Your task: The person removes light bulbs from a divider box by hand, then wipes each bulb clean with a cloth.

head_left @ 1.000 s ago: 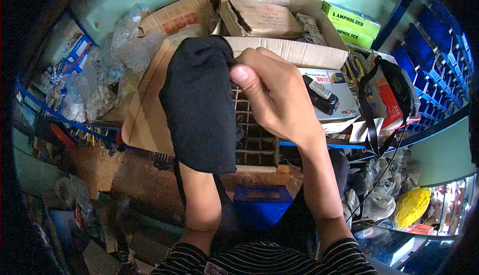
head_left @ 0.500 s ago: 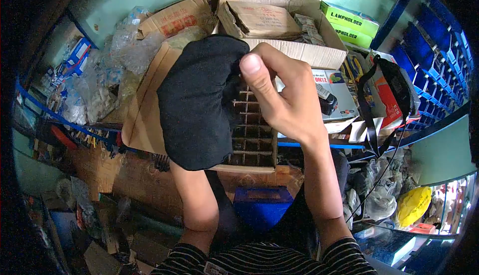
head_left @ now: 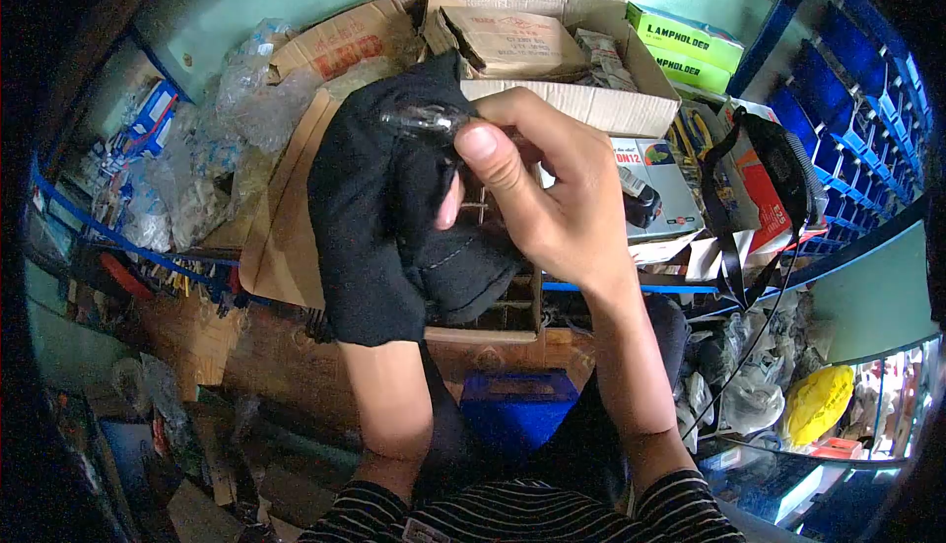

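A black cloth [head_left: 370, 218] drapes over my left hand [head_left: 450, 204], hiding all of it but a thumb tip; that hand is closed around the cloth. In a fold at the top lies a shiny, clear, glass-like object [head_left: 422, 120], mostly wrapped, its kind not plain. My right hand [head_left: 567, 193] pinches at the object's right end, thumb bent over against the forefinger. Below both hands, a cardboard box with dividers [head_left: 533, 318] is partly covered by the hanging cloth.
Behind stands an open carton [head_left: 581, 104] with a flattened box inside. Green lampholder boxes [head_left: 685, 45] and a black strap [head_left: 727, 208] are to the right. Clear plastic bags [head_left: 251, 100] pile up on the left. Blue bins [head_left: 847, 119] line the far right.
The cloth has folded open and shifted, so the shiny clear object and my left thumb tip now show. A flap of cloth hangs lower right over the divided box.
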Motion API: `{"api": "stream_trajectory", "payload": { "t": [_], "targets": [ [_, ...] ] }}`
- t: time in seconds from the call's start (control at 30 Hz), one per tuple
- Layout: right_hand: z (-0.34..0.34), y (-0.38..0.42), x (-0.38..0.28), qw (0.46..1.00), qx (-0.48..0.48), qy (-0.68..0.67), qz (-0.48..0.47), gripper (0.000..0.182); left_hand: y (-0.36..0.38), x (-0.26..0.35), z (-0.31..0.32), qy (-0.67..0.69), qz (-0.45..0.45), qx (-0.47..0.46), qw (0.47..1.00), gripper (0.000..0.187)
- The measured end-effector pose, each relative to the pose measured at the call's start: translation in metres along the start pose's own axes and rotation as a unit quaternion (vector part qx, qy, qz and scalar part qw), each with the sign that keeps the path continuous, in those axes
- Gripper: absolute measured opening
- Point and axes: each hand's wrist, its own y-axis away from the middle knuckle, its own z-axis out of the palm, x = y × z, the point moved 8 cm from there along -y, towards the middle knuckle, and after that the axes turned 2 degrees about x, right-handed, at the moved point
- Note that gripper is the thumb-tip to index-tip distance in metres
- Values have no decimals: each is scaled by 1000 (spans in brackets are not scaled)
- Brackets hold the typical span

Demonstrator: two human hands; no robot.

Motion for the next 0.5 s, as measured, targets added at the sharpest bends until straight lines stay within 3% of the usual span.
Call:
{"api": "stream_trajectory", "payload": {
  "t": [0.03,0.1,0.17,0.3,0.33,0.37,0.43,0.47,0.5],
  "targets": [
    [-1,0,1,1000,13,4,2,22,1,-8,2,36,-39,6,999,19],
    [-3,1,5,999,40,11,7,21,-1,0,5,-8,-3,29,1000,20],
    [0,1,-4,981,70,131,-128,21,-3,31,9,-163,149,64,973,20],
    [-4,1,-11,967,100,150,-178,22,-2,28,-4,-355,180,165,902,20],
    [-9,2,-4,984,106,87,-113,26,-5,18,-3,-279,137,113,944,20],
    [-10,2,-7,986,101,58,-122,27,-7,8,-1,-202,85,69,973,21],
    [-10,2,-11,986,89,0,-139,29,-1,20,9,-282,209,38,936,23],
    [-10,1,-14,984,75,40,-157,30,1,10,9,-334,157,13,929,28],
    [-9,0,-17,979,62,80,-176,32,3,12,10,-326,171,12,930,31]
  ]
}}
